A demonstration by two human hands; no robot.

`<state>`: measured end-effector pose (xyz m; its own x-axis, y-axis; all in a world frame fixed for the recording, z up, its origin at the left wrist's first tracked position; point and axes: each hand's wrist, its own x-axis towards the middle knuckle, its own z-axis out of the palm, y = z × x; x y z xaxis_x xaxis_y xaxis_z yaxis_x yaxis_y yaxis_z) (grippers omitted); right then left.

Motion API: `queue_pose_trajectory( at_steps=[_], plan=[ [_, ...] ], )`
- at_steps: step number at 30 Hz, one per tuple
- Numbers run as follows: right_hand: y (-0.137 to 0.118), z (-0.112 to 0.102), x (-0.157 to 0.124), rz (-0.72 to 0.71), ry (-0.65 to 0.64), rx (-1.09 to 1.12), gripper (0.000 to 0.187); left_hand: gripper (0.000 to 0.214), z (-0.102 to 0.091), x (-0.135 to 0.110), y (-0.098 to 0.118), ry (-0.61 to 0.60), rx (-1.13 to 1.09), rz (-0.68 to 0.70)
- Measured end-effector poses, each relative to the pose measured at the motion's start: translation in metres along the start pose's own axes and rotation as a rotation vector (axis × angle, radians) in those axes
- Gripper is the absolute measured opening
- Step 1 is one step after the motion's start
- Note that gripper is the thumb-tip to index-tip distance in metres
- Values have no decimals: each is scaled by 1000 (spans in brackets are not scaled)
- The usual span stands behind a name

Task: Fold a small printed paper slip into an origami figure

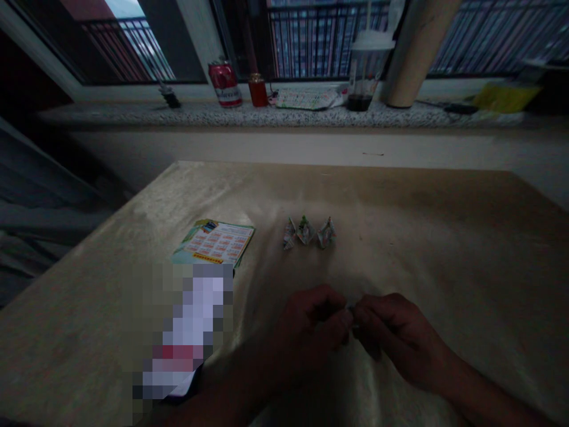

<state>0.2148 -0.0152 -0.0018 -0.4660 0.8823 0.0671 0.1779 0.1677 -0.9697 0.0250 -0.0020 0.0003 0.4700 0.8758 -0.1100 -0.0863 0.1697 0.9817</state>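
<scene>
Low over the table, my left hand [317,320] and my right hand [393,332] meet with pinched fingertips. Between them is a tiny pale piece that looks like folded paper [352,311], mostly hidden by the fingers. Beyond the hands stand three small folded-paper figures with pointed corners and printed surfaces: a left one [289,233], a middle one with a green tip [304,230], and a right one [327,233] set slightly apart.
Left of the hands lies a stack of printed leaflets [217,242], with a pixelated phone-like object [195,326] nearer me. Along the granite windowsill [191,115] stand a red can [225,84], a red jar [258,91], a lidded cup with dark liquid [364,74] and a cardboard tube [415,56].
</scene>
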Motion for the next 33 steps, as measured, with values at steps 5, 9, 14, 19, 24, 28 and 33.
queue_pose_trajectory(
  at_steps=[5,9,14,19,24,28,33],
  plan=[
    [2,-2,-4,-211,-6,-315,35,32,1,-3,2,-49,-41,-18],
    [5,0,-6,-377,56,-503,25,30,4,-5,4,-9,-61,-44],
    [6,1,1,-306,99,-443,29,35,3,-3,2,65,-127,-29],
    [4,-3,2,-271,161,-317,25,41,-2,1,-2,65,-199,-43],
    [3,-6,-1,-275,139,-345,8,31,-6,5,-6,66,-268,-4],
    [2,-7,0,-307,122,-399,9,25,-8,5,-7,88,-243,-28],
    [2,-7,2,-269,121,-438,29,18,-5,1,-4,200,25,72]
  ],
)
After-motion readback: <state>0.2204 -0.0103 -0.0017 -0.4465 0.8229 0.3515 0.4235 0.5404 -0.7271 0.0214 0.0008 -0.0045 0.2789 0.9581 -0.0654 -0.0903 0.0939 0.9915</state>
